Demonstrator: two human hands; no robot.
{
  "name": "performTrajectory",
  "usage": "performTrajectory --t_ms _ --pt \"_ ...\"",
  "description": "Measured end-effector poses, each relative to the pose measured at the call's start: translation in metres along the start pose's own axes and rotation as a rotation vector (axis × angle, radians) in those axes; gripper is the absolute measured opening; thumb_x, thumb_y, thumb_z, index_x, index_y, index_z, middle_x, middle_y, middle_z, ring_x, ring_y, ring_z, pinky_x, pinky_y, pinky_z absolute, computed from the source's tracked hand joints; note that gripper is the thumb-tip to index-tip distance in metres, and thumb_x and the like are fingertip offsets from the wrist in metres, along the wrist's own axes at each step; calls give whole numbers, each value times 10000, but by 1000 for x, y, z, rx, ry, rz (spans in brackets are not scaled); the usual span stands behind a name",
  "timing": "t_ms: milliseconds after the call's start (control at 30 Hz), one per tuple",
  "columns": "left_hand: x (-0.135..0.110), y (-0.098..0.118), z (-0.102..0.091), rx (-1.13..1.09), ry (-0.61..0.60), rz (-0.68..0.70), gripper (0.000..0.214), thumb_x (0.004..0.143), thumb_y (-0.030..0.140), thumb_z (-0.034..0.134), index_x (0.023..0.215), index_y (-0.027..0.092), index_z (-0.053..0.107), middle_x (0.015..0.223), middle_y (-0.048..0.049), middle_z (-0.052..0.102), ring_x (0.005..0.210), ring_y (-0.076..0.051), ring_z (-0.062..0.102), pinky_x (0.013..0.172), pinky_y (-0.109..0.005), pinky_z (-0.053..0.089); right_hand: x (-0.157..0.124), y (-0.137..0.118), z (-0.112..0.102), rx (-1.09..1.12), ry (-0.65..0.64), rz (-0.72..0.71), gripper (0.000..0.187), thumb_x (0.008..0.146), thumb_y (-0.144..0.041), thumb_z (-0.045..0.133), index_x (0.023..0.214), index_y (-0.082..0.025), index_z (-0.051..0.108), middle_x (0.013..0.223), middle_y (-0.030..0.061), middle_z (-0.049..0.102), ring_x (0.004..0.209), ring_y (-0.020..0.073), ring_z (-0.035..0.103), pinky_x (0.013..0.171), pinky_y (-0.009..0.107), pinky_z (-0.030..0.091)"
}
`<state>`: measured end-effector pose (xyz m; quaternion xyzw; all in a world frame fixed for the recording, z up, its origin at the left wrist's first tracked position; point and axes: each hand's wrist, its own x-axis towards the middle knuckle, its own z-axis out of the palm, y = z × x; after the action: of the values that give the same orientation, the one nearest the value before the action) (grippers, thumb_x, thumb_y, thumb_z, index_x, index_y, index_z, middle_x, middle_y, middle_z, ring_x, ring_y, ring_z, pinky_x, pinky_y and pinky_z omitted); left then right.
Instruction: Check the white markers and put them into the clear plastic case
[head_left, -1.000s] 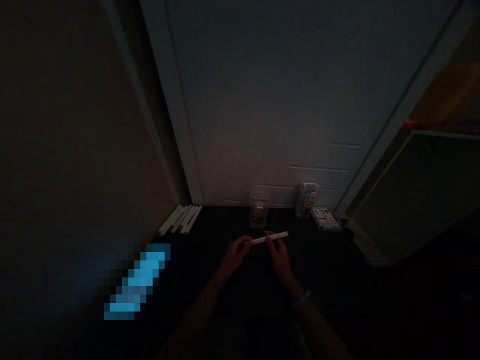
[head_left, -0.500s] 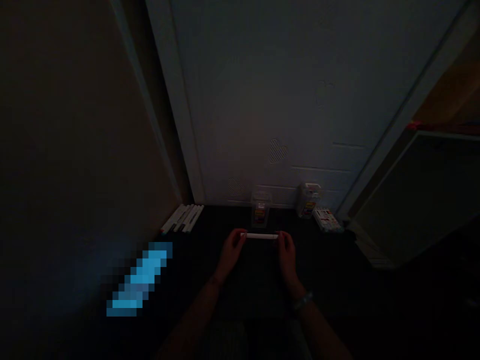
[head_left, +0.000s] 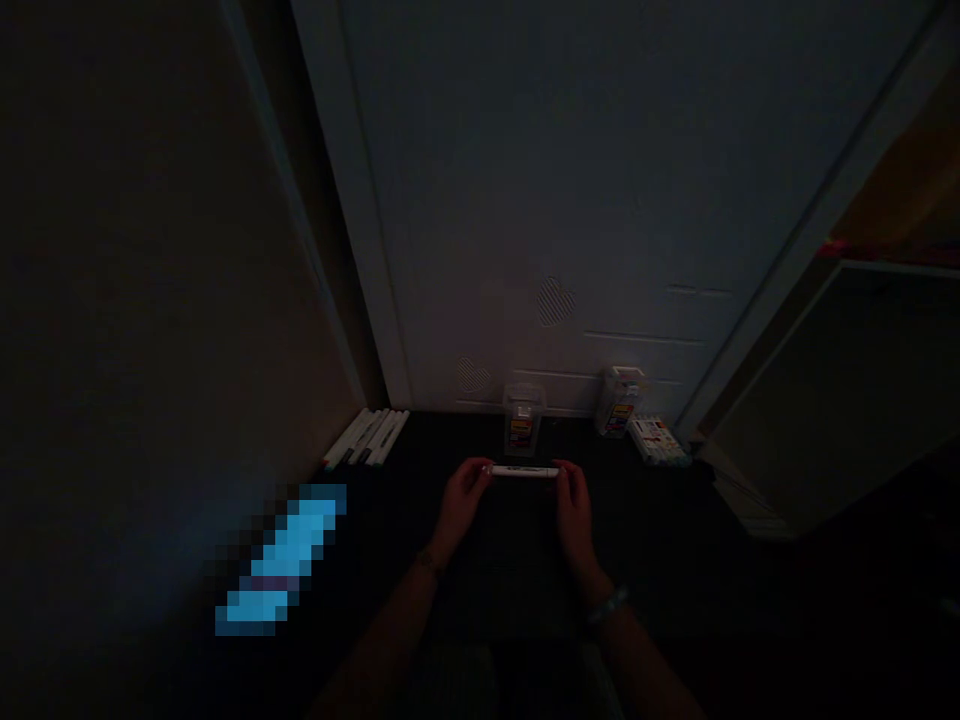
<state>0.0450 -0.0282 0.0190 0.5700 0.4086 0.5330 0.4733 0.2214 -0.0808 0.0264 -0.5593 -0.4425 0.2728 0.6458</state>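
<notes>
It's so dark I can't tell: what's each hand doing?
Left hand: closed on one marker end.
Right hand: closed on the other.

I see a person's bare forearms [head_left: 401, 615], with a pale bluish-grey bracelet [head_left: 608, 605] around the right wrist [head_left: 592, 578] and, on the left wrist [head_left: 442, 553], a faint dark mark [head_left: 429, 562] too dim to identify.

Below the centre of the frame, we have a marker [head_left: 525, 471] crosswise between our left hand [head_left: 463, 497] and right hand [head_left: 574, 500]. Behind it, on the table [head_left: 510, 570], stands a container [head_left: 523, 420]; to its right we see a second container [head_left: 620, 402], with a bunch of markers [head_left: 658, 441] beside it (further right). Left of centre lies a row of markers [head_left: 367, 437]; a panel [head_left: 510, 200] rises behind.
</notes>
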Motion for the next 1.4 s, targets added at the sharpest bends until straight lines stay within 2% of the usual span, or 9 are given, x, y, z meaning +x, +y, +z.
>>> performTrajectory --t_ms 300,433,533,700,1000,1400 --pt "1 -2 0 -64 7 22 339 746 375 588 1013 170 551 1017 -64 620 970 -181 584 877 -335 454 5 10 -1 3 15 30 352 828 -454 443 1031 -192 562 972 51 604 837 176 558 713 279 443" --pt "1 -1 -2 -100 36 -20 365 715 379 622 1005 166 561 996 -63 634 950 -187 596 857 -337 468 4 10 -1 -9 30 5 363 832 -463 432 1028 -187 564 977 54 608 879 182 556 762 289 436" --pt "1 1 -4 -145 24 -67 363 707 401 627 973 156 586 990 -64 648 936 -190 605 853 -342 475 3 9 0 -17 27 2 372 833 -472 432 1028 -185 566 983 56 612 874 180 558 757 283 436" --pt "-1 4 -3 -172 71 -90 373 722 442 603 968 162 610 1019 -70 653 942 -194 609 849 -346 484 3 7 0 -15 2 -8 366 838 -471 424 1028 -193 567 995 53 612 860 176 562 744 276 439" --pt "0 5 -3 -158 32 -87 398 724 442 605 993 149 602 1036 -86 651 956 -201 604 851 -337 480 3 6 0 -5 0 -12 345 843 -452 427 1025 -194 568 982 53 611 883 182 556 764 289 431" --pt "3 0 -4 -149 59 -103 361 682 427 645 912 150 614 914 -59 670 846 -173 624 783 -302 489 4 7 -1 1 12 4 353 836 -440 448 1030 -175 576 1010 65 617 924 188 554 811 288 411"
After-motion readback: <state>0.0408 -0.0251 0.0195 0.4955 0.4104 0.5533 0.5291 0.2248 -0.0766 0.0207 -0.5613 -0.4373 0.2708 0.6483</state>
